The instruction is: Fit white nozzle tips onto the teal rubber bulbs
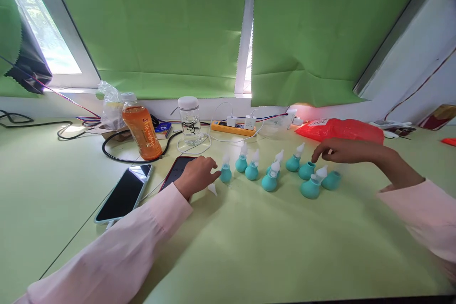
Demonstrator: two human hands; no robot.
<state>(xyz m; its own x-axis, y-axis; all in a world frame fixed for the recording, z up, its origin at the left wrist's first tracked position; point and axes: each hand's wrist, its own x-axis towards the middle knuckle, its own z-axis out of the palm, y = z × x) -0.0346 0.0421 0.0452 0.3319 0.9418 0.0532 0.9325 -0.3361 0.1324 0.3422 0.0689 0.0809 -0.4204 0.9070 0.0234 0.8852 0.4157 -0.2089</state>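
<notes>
My left hand is half curled mid-frame, a narrow gap between thumb and finger, just beside a teal bulb and a white tip on the table. Right of centre, my right hand bends over an open-topped bulb; I cannot tell whether it grips.

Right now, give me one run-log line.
left hand: beside leftmost teal bulb; right hand: by open-topped teal bulb; loose white tip: on table
</notes>
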